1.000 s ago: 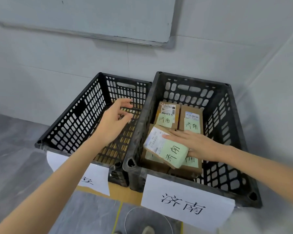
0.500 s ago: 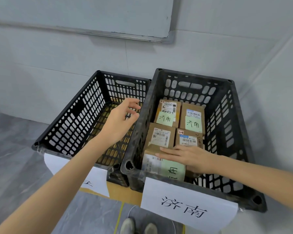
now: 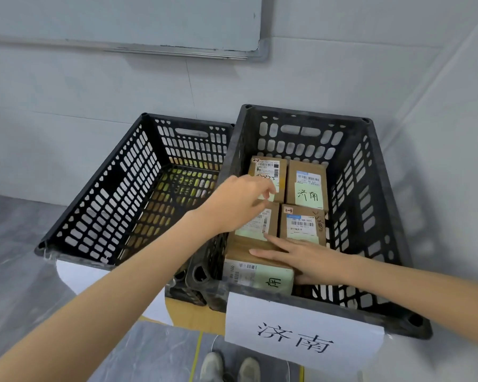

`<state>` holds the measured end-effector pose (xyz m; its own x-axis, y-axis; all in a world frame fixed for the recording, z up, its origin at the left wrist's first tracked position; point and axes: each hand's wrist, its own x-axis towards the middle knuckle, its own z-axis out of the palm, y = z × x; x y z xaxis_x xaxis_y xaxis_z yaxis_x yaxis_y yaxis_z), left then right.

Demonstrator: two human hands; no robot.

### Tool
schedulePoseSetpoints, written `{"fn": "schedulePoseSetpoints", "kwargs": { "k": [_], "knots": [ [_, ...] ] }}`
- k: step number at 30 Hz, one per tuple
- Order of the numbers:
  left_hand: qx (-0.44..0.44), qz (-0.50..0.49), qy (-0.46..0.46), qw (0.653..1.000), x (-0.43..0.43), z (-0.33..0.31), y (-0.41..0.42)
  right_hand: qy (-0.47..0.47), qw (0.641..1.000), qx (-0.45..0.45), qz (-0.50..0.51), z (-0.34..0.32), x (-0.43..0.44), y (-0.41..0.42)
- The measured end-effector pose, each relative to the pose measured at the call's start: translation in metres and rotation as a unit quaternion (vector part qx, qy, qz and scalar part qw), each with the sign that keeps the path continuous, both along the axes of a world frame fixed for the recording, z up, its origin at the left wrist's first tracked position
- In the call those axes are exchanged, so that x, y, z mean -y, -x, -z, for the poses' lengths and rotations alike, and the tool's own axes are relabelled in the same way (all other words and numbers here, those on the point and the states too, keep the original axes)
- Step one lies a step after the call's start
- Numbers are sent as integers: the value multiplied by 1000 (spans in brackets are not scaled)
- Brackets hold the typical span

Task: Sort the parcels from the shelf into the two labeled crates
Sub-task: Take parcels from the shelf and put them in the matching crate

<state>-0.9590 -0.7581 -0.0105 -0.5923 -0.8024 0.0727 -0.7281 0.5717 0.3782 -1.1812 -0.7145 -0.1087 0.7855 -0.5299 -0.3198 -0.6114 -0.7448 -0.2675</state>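
Note:
Two black slotted crates stand side by side. The right crate [image 3: 384, 188] carries a white paper label with two characters [image 3: 298, 340] and holds several brown cardboard parcels with barcode stickers and green notes. My right hand [image 3: 301, 260] lies flat, fingers straight, on the nearest parcel [image 3: 257, 274], which stands on edge against the crate's front wall. My left hand [image 3: 238, 202] hovers over the crate's left wall and the left-hand parcels, fingers loosely curled, holding nothing. The left crate [image 3: 100, 194] shows no parcels inside.
A white label [image 3: 78, 274] hangs on the left crate's front, mostly hidden by my arm. A whiteboard's lower edge [image 3: 177, 48] runs along the wall behind. My shoes [image 3: 229, 366] and a yellow floor line [image 3: 196, 354] show below the crates.
My left hand has moved right, from above the left crate to over the right crate's parcels. The parcel under my right hand went from tilted to standing against the front wall.

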Motion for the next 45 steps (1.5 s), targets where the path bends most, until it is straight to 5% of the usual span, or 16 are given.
{"fn": "schedulePoseSetpoints", "kwargs": {
  "k": [4, 9, 18, 25, 35, 45],
  "knots": [
    [136, 54, -59, 988, 21, 20, 20, -132, 990, -6, 51, -8, 3, -6],
    [207, 75, -118, 968, 40, 46, 33, -302, 945, 49, 115, -30, 22, -17],
    [344, 135, -136, 919, 50, 84, 44, -107, 986, 50, 119, -41, 0, -26],
    [466, 200, -39, 861, 42, 106, 54, -100, 992, 32, 77, -43, -1, -24],
    [447, 213, -11, 869, 41, 112, 46, -14, 1000, -1, 5, -33, -11, -19],
    [379, 283, -76, 878, 44, 106, 44, -89, 995, -20, 30, -27, -7, -1]
  ]
}}
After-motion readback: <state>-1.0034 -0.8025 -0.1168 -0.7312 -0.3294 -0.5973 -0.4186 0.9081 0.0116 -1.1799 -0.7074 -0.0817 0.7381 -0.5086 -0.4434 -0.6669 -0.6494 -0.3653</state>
